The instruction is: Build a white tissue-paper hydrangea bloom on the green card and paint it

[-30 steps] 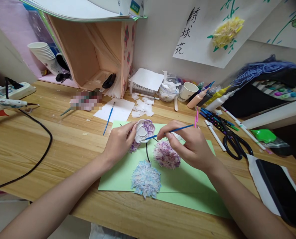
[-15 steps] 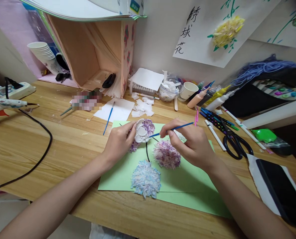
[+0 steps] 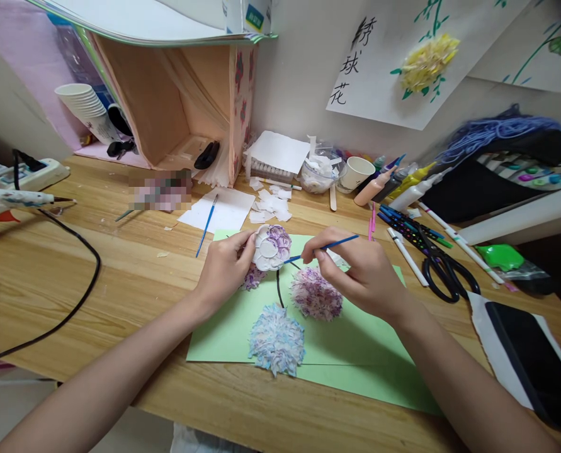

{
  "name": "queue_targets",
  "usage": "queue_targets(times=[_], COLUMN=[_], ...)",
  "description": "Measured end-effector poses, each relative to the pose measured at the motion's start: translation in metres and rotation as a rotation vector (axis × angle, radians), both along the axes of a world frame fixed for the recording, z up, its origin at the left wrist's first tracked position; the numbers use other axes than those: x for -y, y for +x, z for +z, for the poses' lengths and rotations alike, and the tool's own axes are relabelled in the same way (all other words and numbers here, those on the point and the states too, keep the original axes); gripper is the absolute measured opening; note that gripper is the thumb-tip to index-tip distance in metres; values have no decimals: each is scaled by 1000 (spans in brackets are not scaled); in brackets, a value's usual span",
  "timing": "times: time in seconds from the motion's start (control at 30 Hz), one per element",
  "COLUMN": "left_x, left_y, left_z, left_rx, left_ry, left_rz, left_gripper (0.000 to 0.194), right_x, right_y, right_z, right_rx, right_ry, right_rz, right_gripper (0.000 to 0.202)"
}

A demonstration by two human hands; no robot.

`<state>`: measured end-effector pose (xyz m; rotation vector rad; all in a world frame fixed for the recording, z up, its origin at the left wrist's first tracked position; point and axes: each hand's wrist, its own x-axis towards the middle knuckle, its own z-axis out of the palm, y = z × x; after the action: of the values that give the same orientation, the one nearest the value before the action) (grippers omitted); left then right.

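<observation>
My left hand (image 3: 226, 267) pinches the left rim of a white flower-shaped palette (image 3: 267, 248), whose upper right wells are stained purple. Between the thumb and fingers of my right hand (image 3: 356, 270) is a thin blue brush (image 3: 339, 242), its tip at the palette's lower right edge. Both hands are above green paper (image 3: 223, 333). On that paper lie a blue-white fluffy paper flower (image 3: 276, 340) and a purple-pink one (image 3: 317, 294). Another purple flower (image 3: 252, 277) is partly hidden behind the palette and my left hand. A black stem line shows below the palette.
A second blue brush (image 3: 206, 225) rests on white paper, beside torn paper scraps (image 3: 271, 204). Black scissors (image 3: 445, 270), pens and a phone (image 3: 535, 358) lie at the right. A glue gun (image 3: 16, 198) with a cable is at the left.
The palette has shifted slightly left and looks turned a little more face-on. My right hand and its brush have moved slightly left and down, with the brush tip still by the palette's edge.
</observation>
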<state>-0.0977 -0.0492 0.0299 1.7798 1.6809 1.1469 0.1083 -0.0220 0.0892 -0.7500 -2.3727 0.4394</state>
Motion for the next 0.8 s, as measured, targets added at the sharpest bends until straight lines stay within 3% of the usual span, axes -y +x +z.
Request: queue_targets(times=[0.33, 0.8], left_x=[-2, -2], left_y=[-2, -1], left_z=[-2, -1], left_rx=[79, 124], left_ry=[-23, -54], left_rz=[32, 24], left_gripper=[33, 33], right_x=[-2, -2], right_y=[2, 6], right_z=[3, 5], right_rx=[-10, -60], right_ry=[56, -34], right_rz=[-10, -27], right_gripper=[16, 17])
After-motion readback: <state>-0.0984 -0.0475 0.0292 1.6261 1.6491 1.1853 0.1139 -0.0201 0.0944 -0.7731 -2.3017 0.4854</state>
